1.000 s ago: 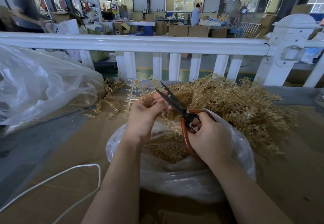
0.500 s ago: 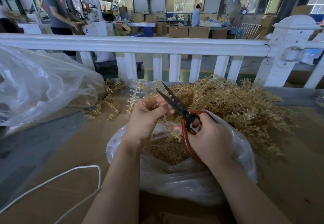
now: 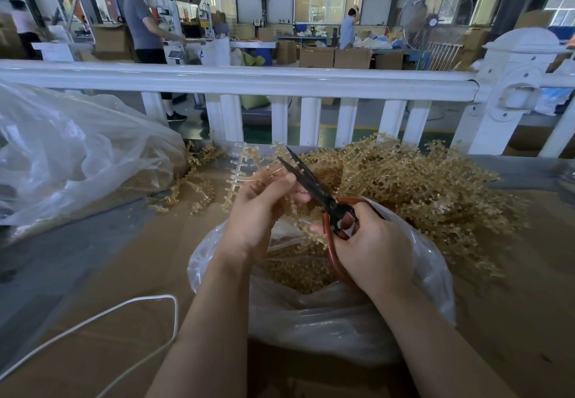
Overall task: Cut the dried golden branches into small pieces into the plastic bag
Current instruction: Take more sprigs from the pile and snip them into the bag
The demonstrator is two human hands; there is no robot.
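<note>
My left hand [image 3: 259, 211] pinches a golden branch [image 3: 241, 176] between thumb and curled fingers, holding it above the open mouth of the plastic bag [image 3: 326, 313]. My right hand [image 3: 373, 251] has its grip closed round the red handles of the scissors [image 3: 314, 186], whose dark blades stand parted in a narrow V, tips pointing away from me, just beside the left thumb. Cut golden pieces [image 3: 295, 270] lie inside the bag. The uncut heap of branches [image 3: 420, 186] rests on the brown tabletop [image 3: 109, 273] behind and to the right of the bag, touching it. A larger clear bag [image 3: 71, 151] lies at left, a white cord [image 3: 124, 307] near my left forearm, and a white railing [image 3: 249, 78] beyond.
</note>
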